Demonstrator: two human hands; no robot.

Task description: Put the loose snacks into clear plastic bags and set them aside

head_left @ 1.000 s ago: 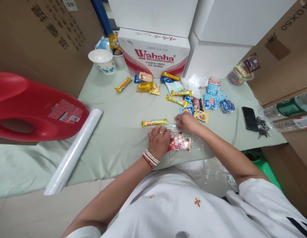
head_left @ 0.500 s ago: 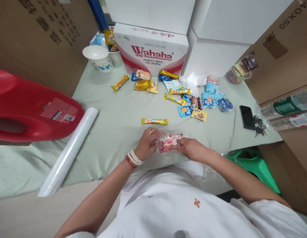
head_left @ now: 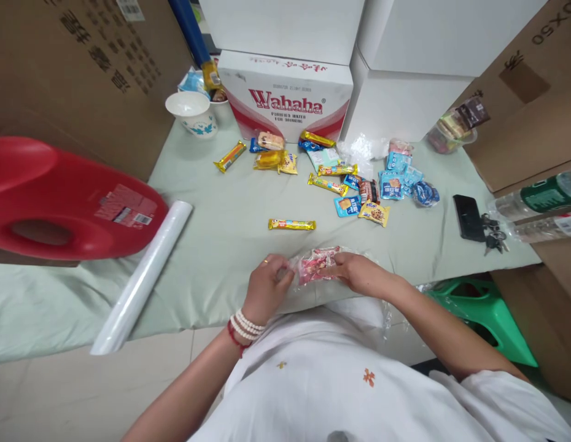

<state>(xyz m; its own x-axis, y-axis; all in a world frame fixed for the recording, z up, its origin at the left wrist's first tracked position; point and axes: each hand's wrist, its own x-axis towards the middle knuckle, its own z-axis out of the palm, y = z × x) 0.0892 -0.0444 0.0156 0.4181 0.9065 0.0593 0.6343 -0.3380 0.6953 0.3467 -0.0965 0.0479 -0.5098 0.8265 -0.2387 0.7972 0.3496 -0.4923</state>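
Both hands hold a pink-and-red snack packet (head_left: 315,266) wrapped in clear plastic film, at the near edge of the pale green table (head_left: 221,239). My left hand (head_left: 267,288), with a ring and bead bracelets, pinches the film at the packet's left end. My right hand (head_left: 359,273) grips its right end. A loose tail of film hangs below my right forearm. A yellow snack bar (head_left: 291,224) lies just beyond the packet.
Several small snack packets (head_left: 354,184) lie scattered mid-table before a Wahaha box (head_left: 288,98). A roll of film (head_left: 142,276) and a red jug (head_left: 59,196) sit left. A paper cup (head_left: 192,113) stands far left; a phone (head_left: 470,217), keys and bottles are at right. A green stool (head_left: 483,307) stands below.
My right hand came back from the far edge of the film to the packet. Both hands lifted the wrapped packet off the table toward me and gathered the film around it.
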